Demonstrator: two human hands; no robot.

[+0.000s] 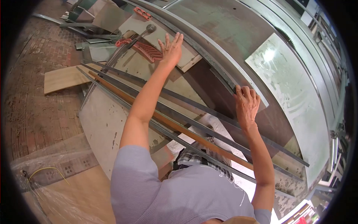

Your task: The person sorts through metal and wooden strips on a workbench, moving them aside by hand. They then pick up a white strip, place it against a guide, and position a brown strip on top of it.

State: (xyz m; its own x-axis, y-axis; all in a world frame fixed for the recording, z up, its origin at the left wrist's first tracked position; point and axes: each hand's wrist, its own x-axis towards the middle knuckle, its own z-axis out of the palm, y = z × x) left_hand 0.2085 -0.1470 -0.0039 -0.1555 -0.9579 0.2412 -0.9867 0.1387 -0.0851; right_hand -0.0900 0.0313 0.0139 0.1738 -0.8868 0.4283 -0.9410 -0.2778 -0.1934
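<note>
A long light metal strip runs across the worktable, with a dark bar along its near side. My left hand lies on the dark bar's near edge, fingers spread, holding nothing. Farther right, my right hand has its fingers curled at the right end of the dark bar, by the light strip. Between my arms and my body lie several long bars, among them a brown one and dark ones.
Left of my left hand are a round-headed metal tool, a red ribbed piece and a red block. A pale sheet lies at the right. A wooden board juts out at the left above the brick floor.
</note>
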